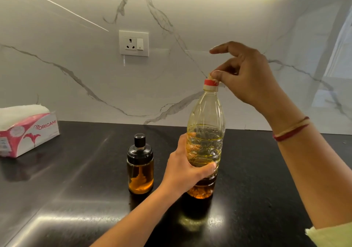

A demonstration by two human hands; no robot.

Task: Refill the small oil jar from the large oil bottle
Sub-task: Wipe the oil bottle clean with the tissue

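While left hand grips bottle | right hand pinches cap | box: ORIGAMI

bottle: large clear plastic, red cap at the neck, upright, yellow oil to about half height
jar: small glass, black lid on, upright, part-filled with amber oil, just left of bottle, apart

Glossy black stone counter; clear plastic bottle; polished marble wall.

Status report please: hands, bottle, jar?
Left hand grips tall clear plastic oil bottle. Right hand pinches its red cap. Small glass oil jar beside it, black lid on.
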